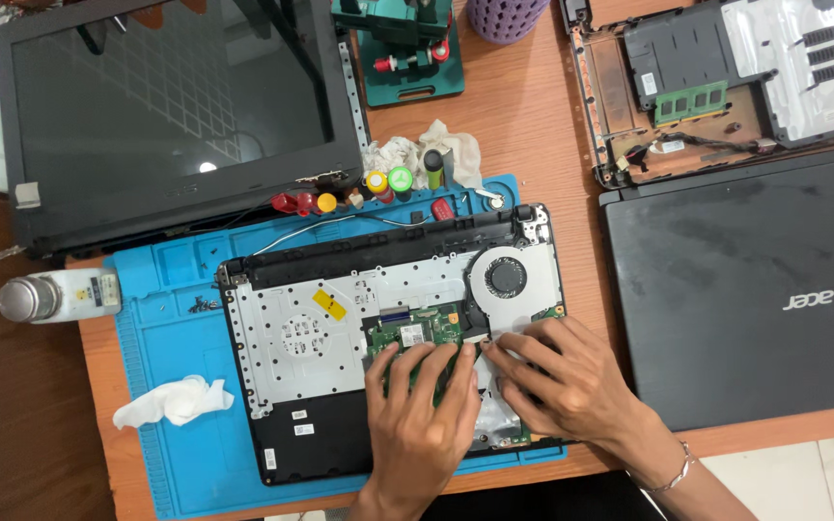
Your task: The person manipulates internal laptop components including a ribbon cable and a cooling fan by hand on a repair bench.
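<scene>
Left hand (419, 405) and right hand (557, 378) sit lowest in view, both flat w/ fingers spread, pressing on the green circuit board (424, 331) inside the opened laptop base (393, 338); neither grips anything, fingertips just rest on the board & the silver foil beside it. Right wrist wears a thin bracelet (676, 473). Round fan (506, 276) sits in the base's upper right corner, just above the right hand. Base lies on a blue work mat (161, 289) on the wooden surface (533, 116). Crumpled white tissue (174, 401) on mat's left part; white bottle w/ metal cap (58, 297) lies at mat's left edge. Screwdrivers w/ coloured handles (364, 188) along mat's top. Detached screen panel (171, 116) upper left, closed black laptop (745, 285) to the right, another stripped chassis (716, 82) above it.
</scene>
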